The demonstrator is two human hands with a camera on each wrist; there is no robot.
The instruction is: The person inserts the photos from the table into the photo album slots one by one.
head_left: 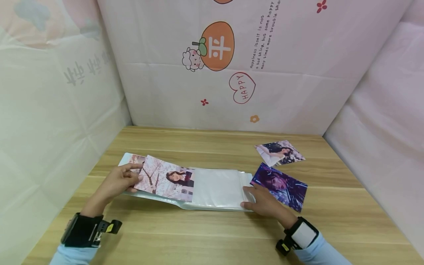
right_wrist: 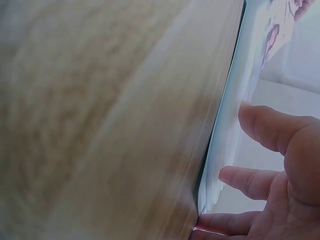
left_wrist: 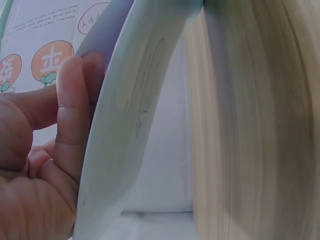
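A photo album (head_left: 216,187) lies spread on the table, with bare clear sleeves on its right half. My left hand (head_left: 114,184) pinches the left edge of a photo print (head_left: 165,180) of a long-haired person among pale blossoms. The print lies slanted across the album's left half, and another blossom picture (head_left: 135,159) peeks out behind it. In the left wrist view the album's pale cover (left_wrist: 120,140) tilts up off the table beside the fingers. My right hand (head_left: 265,201) rests on the album's right edge, its thumb and fingers (right_wrist: 250,182) extended against the sleeve page.
Right of the album lie two loose prints: a purple-blue portrait (head_left: 283,187) close by the right hand, and a print of a person in white (head_left: 279,152) behind it, their corners nearly meeting. Printed cloth (head_left: 159,99) walls in the wooden table (head_left: 185,235) at back and sides.
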